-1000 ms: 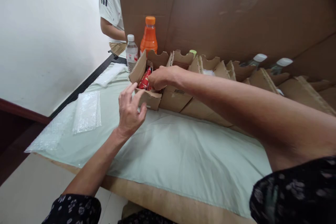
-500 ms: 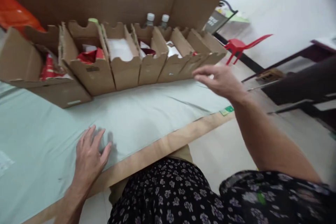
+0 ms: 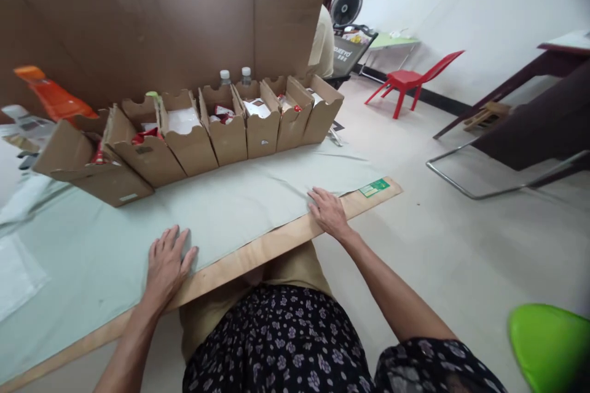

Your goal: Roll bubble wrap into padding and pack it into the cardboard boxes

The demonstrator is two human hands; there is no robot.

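My left hand (image 3: 166,267) lies flat on the pale green cloth (image 3: 221,209), its fingers spread near the wooden table edge (image 3: 258,258). On the same cloth rests my right hand (image 3: 328,212), fingers stretched out, beside a green label (image 3: 374,188). Neither hand holds anything. Beyond them stands a row of several open cardboard bins (image 3: 184,153). Red packets (image 3: 146,134) show inside some bins, and white sheets or packets (image 3: 183,120) in others. How deep the contents go is hidden by the bin walls.
A tall cardboard panel (image 3: 161,37) rises behind the bins. At the far left are an orange bottle (image 3: 55,95) and a clear bottle (image 3: 30,126). Clear plastic (image 3: 18,276) lies on the cloth at left. A person (image 3: 322,43) is behind the panel; a red chair (image 3: 408,78) stands right.
My right hand has come down from near the right-hand bins onto the cloth by the front edge. My left hand stays on the cloth. The view has tilted up, showing more of the room.
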